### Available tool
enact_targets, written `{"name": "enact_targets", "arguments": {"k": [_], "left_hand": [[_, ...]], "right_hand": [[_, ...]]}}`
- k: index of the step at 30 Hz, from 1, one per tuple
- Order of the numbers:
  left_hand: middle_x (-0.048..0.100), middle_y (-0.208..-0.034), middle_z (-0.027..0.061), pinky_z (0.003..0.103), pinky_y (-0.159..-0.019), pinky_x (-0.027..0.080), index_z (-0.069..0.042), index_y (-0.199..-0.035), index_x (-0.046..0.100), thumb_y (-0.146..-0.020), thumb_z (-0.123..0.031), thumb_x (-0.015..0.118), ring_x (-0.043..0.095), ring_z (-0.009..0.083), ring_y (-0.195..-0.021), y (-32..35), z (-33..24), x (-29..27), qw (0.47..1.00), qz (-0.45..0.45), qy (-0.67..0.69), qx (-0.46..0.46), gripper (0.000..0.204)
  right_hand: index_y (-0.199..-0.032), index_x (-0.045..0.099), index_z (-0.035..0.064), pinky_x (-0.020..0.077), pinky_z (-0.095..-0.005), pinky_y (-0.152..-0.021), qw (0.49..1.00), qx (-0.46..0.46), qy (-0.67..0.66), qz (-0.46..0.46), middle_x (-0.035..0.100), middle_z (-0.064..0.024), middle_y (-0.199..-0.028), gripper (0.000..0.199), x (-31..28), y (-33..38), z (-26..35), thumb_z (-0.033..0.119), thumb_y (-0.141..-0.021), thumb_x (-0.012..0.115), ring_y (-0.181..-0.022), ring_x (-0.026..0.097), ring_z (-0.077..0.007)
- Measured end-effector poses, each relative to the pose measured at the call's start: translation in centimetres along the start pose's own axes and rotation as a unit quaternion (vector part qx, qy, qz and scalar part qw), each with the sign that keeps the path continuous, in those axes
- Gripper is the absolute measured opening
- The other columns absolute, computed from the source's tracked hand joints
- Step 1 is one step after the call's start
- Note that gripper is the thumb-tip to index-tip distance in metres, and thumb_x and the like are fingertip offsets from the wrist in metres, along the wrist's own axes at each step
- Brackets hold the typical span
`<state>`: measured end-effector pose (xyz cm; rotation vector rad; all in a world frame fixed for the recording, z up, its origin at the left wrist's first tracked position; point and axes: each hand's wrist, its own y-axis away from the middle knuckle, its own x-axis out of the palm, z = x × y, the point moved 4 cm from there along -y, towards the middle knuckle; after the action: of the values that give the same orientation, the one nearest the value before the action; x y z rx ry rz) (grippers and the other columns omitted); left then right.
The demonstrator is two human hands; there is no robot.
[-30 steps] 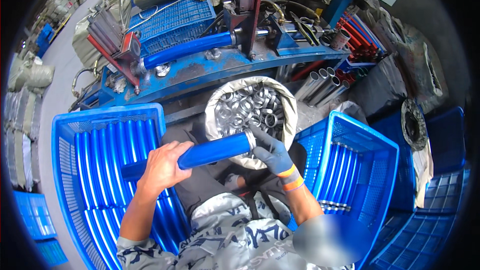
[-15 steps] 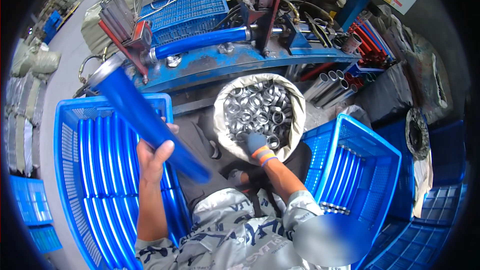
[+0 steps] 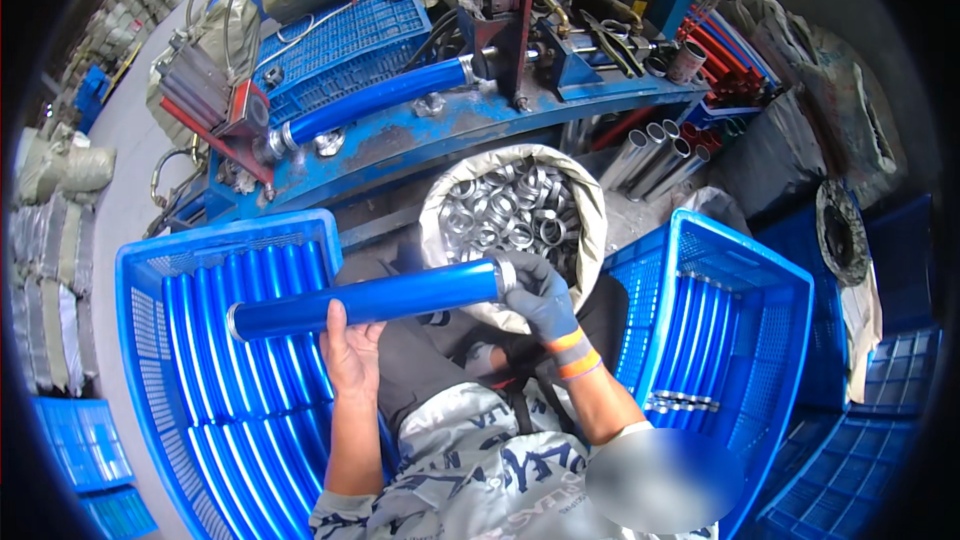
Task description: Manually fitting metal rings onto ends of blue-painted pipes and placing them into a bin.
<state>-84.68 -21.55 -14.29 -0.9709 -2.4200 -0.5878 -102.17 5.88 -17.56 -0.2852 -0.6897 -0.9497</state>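
Observation:
A shiny blue tube (image 3: pixel 422 293) lies nearly level across my lap. My bare left hand (image 3: pixel 352 348) grips it from below near its middle, thumb on the near side. At the tube's right end, my right hand (image 3: pixel 542 298) in a grey glove has its fingers closed round a silver metal ring (image 3: pixel 506 274), which sits against that end. Another metal ring (image 3: pixel 233 323) shows on the left end. Just beyond my hands stands a pale cloth sack (image 3: pixel 434 230) with its rim rolled down, full of loose metal rings (image 3: pixel 515 205).
To the left, a blue crate (image 3: pixel 140 310) holds rows of blue tubes; to the right, another blue crate (image 3: pixel 745 280) holds more. Ahead is a blue machine bench (image 3: pixel 400 140) with a blue tube (image 3: pixel 380 100) clamped on it. Bare metal pipes (image 3: pixel 640 160) lean beside it.
My right hand has come up out of the sack to the tube's end with a ring. My left hand has turned the tube from steeply slanted to nearly level.

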Motion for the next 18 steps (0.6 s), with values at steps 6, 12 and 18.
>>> {"name": "enact_targets", "arguments": {"k": [6,12,18], "left_hand": [[0.074,-0.146,0.0192,0.054,-0.114,0.065,-0.003,-0.148,0.067,-0.116,-0.043,0.075,0.077,0.0337,-0.131,0.6,-1.2,0.3,0.999,-0.006,-0.025,0.038,0.052],[0.075,-0.145,0.0187,0.055,-0.110,0.066,-0.005,-0.150,0.065,-0.113,-0.039,0.078,0.078,0.0337,-0.129,-1.6,-0.9,-1.4,0.999,-0.004,-0.024,0.034,0.052],[0.071,-0.154,0.0149,0.052,-0.127,0.054,-0.002,-0.152,0.064,-0.114,-0.053,0.075,0.067,0.0308,-0.146,-3.4,-2.4,-5.3,0.993,-0.028,0.116,0.012,0.064]], "right_hand": [[-0.170,0.051,-0.0093,0.0559,-0.0380,-0.121,0.996,0.053,0.066,0.004,0.073,-0.0166,-0.152,0.078,0.9,0.4,0.4,-0.007,-0.098,0.082,-0.138,0.071,-0.0217],[-0.168,0.056,-0.0072,0.0580,-0.0364,-0.116,0.985,0.089,0.146,0.001,0.075,-0.0111,-0.148,0.075,2.0,-1.6,0.7,-0.006,-0.098,0.084,-0.131,0.072,-0.0188],[-0.168,0.059,-0.0032,0.0529,-0.0349,-0.122,0.953,-0.036,0.268,0.134,0.073,-0.0103,-0.155,0.070,4.9,-12.6,3.2,0.002,-0.102,0.082,-0.141,0.067,-0.0186]]}}
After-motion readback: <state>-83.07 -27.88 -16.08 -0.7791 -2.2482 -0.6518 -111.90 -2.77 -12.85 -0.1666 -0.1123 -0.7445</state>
